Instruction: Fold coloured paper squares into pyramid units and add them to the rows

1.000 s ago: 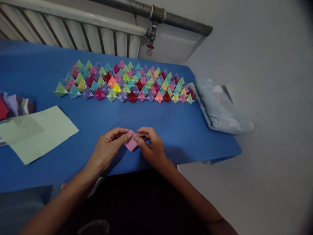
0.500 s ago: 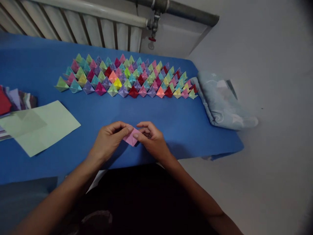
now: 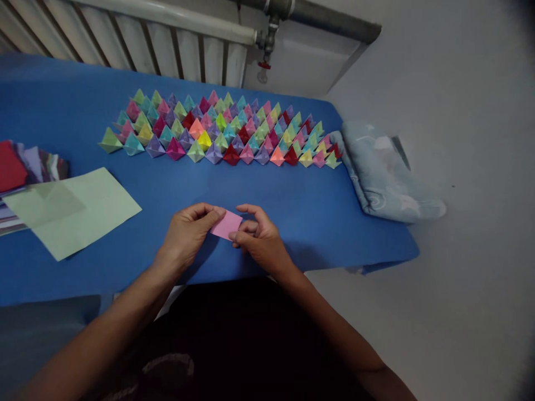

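Between my hands is a small pink folded paper square (image 3: 226,224), held up over the near side of the blue table. My left hand (image 3: 189,229) pinches its upper left edge between thumb and fingers. At the lower right corner, my right hand (image 3: 259,236) grips the paper with its thumb and a curled finger, while its index finger arches above, off the paper. Beyond the hands stand rows of small folded paper boats (image 3: 213,153) in many colours. Left of my hands lies a large pale green sheet (image 3: 96,209).
A pile of coloured papers (image 3: 12,167) sits at the left, partly under the green sheet. A folded grey-blue cloth (image 3: 376,172) lies on the blue table (image 3: 292,195) at its right end. A radiator (image 3: 167,44) and a pipe with a red valve (image 3: 264,64) run behind.
The pink paper has turned, showing a plain face where creased folds showed before. My right thumb has shifted down to its lower right corner. The view has moved slightly left.
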Motion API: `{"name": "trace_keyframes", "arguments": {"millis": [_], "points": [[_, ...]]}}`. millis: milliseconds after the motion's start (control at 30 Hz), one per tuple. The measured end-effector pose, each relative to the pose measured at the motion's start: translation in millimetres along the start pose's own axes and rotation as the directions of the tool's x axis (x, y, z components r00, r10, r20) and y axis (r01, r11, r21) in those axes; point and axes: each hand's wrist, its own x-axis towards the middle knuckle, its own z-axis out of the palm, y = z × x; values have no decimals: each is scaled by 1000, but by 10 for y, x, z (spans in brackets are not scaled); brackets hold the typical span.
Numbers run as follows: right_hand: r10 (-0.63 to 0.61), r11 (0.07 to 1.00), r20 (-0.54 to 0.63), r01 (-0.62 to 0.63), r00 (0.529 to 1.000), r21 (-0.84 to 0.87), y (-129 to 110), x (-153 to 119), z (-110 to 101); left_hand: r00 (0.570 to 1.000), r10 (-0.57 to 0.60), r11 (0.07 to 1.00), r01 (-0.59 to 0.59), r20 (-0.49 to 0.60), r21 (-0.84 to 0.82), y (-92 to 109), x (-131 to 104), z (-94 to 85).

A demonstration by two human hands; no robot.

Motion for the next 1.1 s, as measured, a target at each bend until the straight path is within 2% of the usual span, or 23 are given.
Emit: {"name": "trace_keyframes", "arguments": {"millis": [167,533,733,867,1000,1100], "points": [[-20,1000,-10,19,1000,-11,-16,-35,20,1000,20,997,-19,-6,77,12,34,-14],[-68,996,10,69,998,-52,17,-26,30,998,57,998,-57,2,3,22,28,-1],[-47,998,51,49,998,-46,-11,-59,10,996,80,993,-83,41,88,3,49,-16],[-1,995,33,4,999,-98,-62,-93,11,991,85,975,-104,103,196,-3,88,-43],[80,988,21,-76,997,-137,-66,-117,7,970,151,889,-218,192,402,-42,132,-63],[100,969,28,-91,995,-229,-50,-151,-29,933,241,726,-355,266,589,-107,145,-67]]}}
